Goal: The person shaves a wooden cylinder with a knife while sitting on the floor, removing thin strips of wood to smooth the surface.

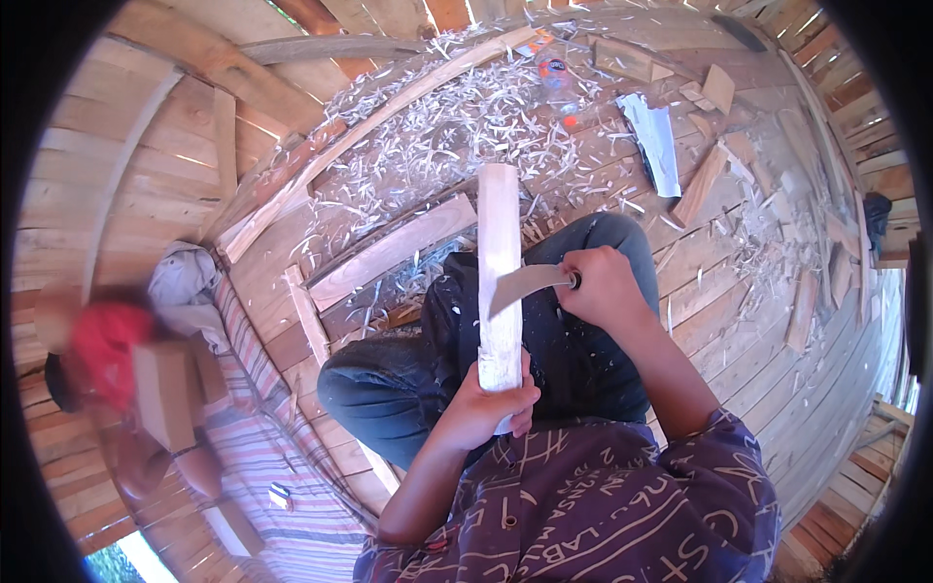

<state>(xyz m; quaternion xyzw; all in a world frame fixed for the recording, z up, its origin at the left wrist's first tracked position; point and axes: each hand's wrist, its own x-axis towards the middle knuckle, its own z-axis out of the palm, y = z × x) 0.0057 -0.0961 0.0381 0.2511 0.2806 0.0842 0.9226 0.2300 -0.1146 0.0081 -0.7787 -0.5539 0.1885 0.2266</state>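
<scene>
A pale, partly peeled wooden stick (500, 228) stands almost upright in front of me, over my crossed legs. Around its lower end, where rougher whitish bark remains, my left hand (493, 400) is wrapped. My right hand (604, 284) grips the dark handle of a curved knife (530, 284). The knife's broad blade points left, and its tip lies against or just in front of the stick's middle. The handle is mostly hidden inside my right fist.
Wood shavings (418, 146) cover the plank floor ahead. Beyond my knees lie a board (394, 251), a long pole (389, 112), a plastic bottle (556, 83) and a grey-white sheet (651, 146). At left, a blurred person in red (107, 350) sits by a striped mat (282, 447).
</scene>
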